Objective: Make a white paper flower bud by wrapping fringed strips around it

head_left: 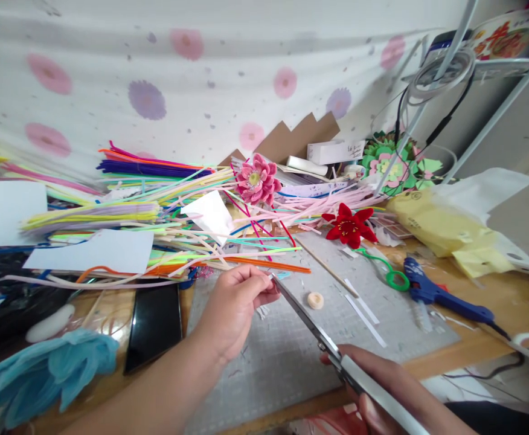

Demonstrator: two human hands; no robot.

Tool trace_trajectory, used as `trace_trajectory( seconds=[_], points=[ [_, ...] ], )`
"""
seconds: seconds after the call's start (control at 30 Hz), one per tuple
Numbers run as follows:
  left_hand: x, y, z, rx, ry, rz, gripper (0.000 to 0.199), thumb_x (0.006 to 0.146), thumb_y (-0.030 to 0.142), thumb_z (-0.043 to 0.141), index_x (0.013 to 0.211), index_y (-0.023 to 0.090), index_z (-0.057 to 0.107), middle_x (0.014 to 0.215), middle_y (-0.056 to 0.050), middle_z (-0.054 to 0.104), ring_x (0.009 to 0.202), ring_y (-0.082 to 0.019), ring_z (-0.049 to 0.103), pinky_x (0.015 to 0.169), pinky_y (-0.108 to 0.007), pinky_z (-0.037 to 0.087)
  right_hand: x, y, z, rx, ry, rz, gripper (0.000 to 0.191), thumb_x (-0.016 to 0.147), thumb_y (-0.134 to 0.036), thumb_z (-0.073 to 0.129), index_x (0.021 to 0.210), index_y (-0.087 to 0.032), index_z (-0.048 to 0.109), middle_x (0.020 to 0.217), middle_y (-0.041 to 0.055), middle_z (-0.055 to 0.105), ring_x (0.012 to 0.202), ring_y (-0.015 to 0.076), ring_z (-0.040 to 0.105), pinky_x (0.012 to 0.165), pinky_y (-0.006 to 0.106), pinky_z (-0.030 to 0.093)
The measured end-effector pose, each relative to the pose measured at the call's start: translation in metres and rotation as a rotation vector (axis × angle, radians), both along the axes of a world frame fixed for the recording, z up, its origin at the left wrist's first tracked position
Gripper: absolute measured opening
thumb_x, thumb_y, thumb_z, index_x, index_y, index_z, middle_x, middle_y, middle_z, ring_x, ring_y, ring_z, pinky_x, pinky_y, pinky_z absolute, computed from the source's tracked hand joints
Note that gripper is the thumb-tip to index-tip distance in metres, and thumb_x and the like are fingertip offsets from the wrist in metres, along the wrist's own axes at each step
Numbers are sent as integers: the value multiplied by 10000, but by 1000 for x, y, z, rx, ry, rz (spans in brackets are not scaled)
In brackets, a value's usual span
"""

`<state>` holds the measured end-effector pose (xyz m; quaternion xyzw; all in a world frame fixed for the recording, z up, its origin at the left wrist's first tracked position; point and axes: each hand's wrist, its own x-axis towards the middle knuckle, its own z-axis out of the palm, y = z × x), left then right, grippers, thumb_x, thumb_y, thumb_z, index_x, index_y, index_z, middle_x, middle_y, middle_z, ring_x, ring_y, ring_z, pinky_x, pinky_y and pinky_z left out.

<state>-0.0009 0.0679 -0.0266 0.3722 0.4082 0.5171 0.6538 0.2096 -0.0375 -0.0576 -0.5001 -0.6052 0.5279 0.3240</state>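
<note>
Where slim metal scissors (307,315) point, left fingers (246,281) pinch.

On the tabletop (513,296) lies the cutting mat (291,368); everything is placed from it. On its right half rest a stick (325,263), two paper strips (365,320) and a small round piece (315,300). Above its left part is the left hand (235,305), at its near edge the right hand (377,370), with the scissors (303,311) between the hands. To its left lies a phone (153,326); behind and left, bundled stems (96,214); at its right edge, a glue gun (445,299); behind it, a box (334,152).
</note>
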Motion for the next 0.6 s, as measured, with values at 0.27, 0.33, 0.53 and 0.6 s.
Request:
trace_trajectory(
  seconds=[0.27, 0.33, 0.53, 0.6],
  points=[
    [2, -1, 1, 0, 21, 6, 137, 629, 177, 703, 535, 142, 609, 627, -6, 619, 632, -134, 599, 667, -293, 521, -8, 0, -17, -39, 88, -53, 625, 735, -714, 520, 1155, -270, 648, 554, 5, 480, 520, 169, 531, 539, 272, 474],
    [2, 0, 1, 5, 29, 13, 136, 622, 181, 706, 534, 143, 610, 627, -7, 622, 630, -136, 599, 667, -296, 521, -10, 0, -20, -40, 103, -61, 627, 739, -713, 514, 1162, -269, 642, 537, -5, 458, 501, 160, 514, 540, 273, 470],
    [2, -2, 1, 15, 37, 14, 139, 627, 182, 700, 529, 146, 607, 617, -4, 619, 632, -135, 594, 671, -294, 516, -4, 8, -13, -51, 28, 18, 555, 739, -649, 569, 1102, -244, 682, 565, 4, 500, 516, 152, 491, 490, 241, 449],
    [2, -2, 1, 14, 33, 16, 140, 626, 176, 699, 526, 145, 606, 615, -3, 616, 630, -134, 591, 667, -289, 514, -3, 9, -11, -32, 4, 5, 541, 768, -631, 551, 1096, -224, 688, 577, 8, 513, 533, 148, 495, 500, 230, 452]
  ],
)
